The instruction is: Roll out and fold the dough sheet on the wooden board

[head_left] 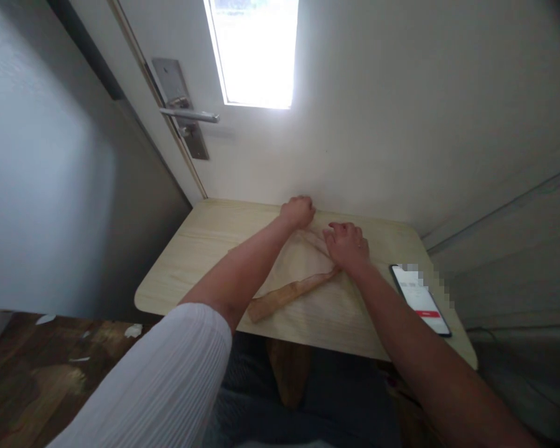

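A long, thin tan strip [292, 295], cloth-like and partly see-through, lies bent on the light wooden table [205, 249]. From its wide, flat end near the front edge it runs to my right hand, then turns back towards my left hand. My left hand [299, 212] is closed at the far edge of the table, where the strip's far part reaches it; its fingertips are hidden. Just right of it, my right hand [348, 244] is curled with fingers bent down over the bend of the strip. Part of the strip is hidden behind my left forearm.
A phone [422, 300] with a lit screen lies at the table's right side. Behind the table stands a white door [354, 137] with a metal handle [190, 115] and a bright window [259, 53]. Paper scraps [133, 330] litter the brown floor at left.
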